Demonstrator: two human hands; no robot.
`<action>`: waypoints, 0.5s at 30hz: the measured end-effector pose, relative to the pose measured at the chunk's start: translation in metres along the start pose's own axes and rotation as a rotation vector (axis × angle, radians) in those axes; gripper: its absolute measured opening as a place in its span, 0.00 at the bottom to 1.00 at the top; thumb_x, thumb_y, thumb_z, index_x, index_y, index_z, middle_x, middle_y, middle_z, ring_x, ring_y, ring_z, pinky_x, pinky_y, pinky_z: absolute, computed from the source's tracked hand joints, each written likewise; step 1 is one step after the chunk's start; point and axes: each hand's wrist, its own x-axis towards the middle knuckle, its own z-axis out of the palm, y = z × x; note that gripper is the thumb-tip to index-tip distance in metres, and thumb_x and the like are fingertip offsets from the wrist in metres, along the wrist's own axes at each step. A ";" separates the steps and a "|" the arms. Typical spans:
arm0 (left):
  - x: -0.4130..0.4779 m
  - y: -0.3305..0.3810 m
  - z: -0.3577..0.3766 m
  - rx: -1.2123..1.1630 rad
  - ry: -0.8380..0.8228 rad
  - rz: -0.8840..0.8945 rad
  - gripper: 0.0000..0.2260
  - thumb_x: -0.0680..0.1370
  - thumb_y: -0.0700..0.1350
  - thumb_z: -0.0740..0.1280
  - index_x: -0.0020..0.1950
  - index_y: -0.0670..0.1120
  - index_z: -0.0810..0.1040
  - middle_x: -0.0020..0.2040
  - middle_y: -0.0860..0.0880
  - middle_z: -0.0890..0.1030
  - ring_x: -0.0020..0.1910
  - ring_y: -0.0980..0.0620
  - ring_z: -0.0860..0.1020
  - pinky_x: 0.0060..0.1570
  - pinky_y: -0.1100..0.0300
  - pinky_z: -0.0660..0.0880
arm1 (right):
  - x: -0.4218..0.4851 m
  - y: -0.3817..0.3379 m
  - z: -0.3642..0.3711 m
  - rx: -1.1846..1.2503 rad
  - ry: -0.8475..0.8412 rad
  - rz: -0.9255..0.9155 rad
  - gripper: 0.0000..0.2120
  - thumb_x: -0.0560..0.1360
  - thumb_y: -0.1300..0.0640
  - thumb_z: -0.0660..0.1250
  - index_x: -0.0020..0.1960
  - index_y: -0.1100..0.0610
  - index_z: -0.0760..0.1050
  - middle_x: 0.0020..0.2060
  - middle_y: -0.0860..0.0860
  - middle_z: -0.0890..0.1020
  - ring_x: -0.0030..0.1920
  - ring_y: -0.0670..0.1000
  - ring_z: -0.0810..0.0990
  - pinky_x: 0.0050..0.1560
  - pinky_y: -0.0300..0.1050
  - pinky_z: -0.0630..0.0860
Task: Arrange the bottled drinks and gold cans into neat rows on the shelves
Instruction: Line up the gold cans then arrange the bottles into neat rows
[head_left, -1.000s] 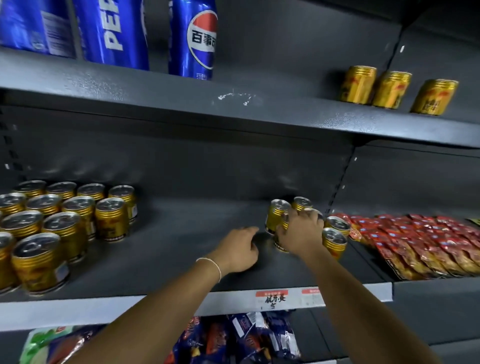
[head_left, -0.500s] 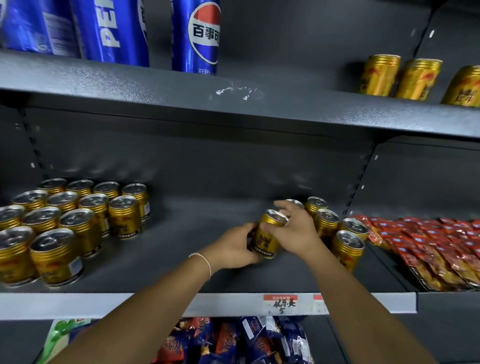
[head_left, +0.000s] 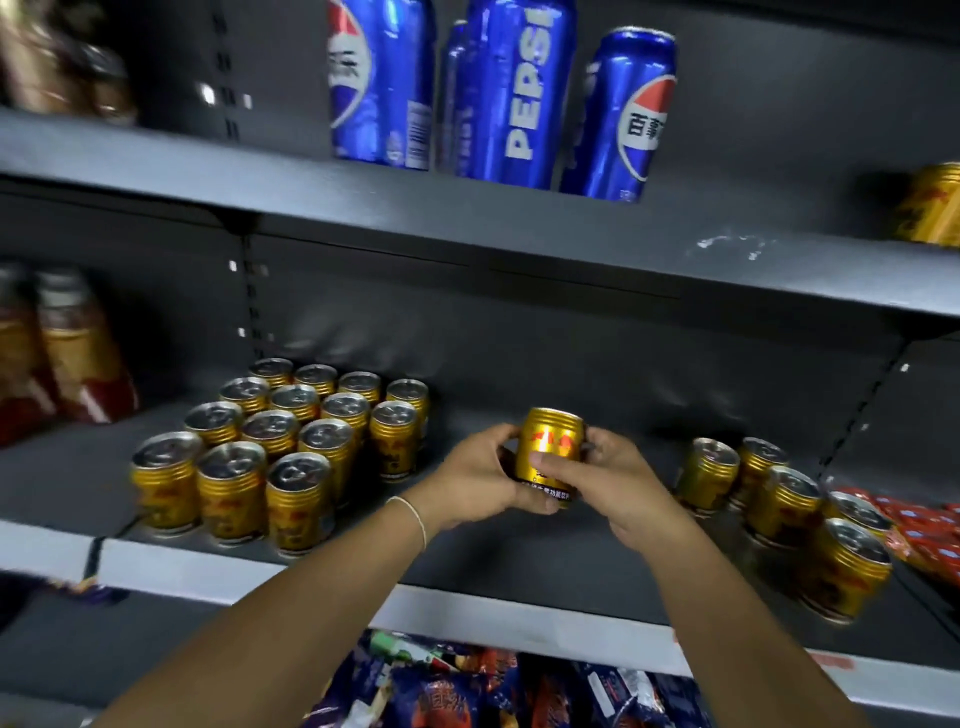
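Both hands wrapped round one gold can (head_left: 553, 434), held over the middle shelf (head_left: 519, 566); left hand (head_left: 475, 480) cupping its left side, right hand (head_left: 621, 486) pinching front and right; packed block of gold cans (head_left: 280, 447) to the left, looser cluster (head_left: 779, 499) to the right.

Both forearms reached up from the bottom edge of the frame and met near its centre. The left hand (head_left: 475, 480), a thin band (head_left: 414, 514) at its wrist, and the right hand (head_left: 615, 486) curled from either side round one gold can (head_left: 551, 439), the right thumb lying across its front.
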 end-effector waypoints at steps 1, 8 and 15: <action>-0.004 0.000 -0.009 0.066 -0.002 0.002 0.33 0.60 0.42 0.82 0.62 0.53 0.75 0.54 0.53 0.83 0.54 0.53 0.81 0.60 0.50 0.77 | 0.001 -0.001 0.011 0.015 0.004 0.008 0.28 0.61 0.53 0.83 0.58 0.54 0.78 0.49 0.51 0.87 0.49 0.50 0.86 0.50 0.47 0.82; -0.029 -0.001 -0.096 0.619 0.000 0.025 0.30 0.69 0.48 0.76 0.69 0.51 0.70 0.64 0.53 0.77 0.61 0.54 0.75 0.61 0.59 0.73 | 0.003 0.011 0.091 0.216 0.027 -0.003 0.25 0.64 0.65 0.80 0.58 0.57 0.76 0.50 0.54 0.86 0.51 0.53 0.85 0.49 0.47 0.82; -0.048 -0.019 -0.172 0.991 0.167 0.083 0.13 0.73 0.41 0.62 0.55 0.43 0.78 0.56 0.44 0.80 0.56 0.43 0.77 0.53 0.50 0.77 | 0.016 0.053 0.162 0.063 0.076 -0.090 0.27 0.63 0.67 0.81 0.57 0.50 0.78 0.51 0.47 0.86 0.51 0.47 0.85 0.54 0.47 0.80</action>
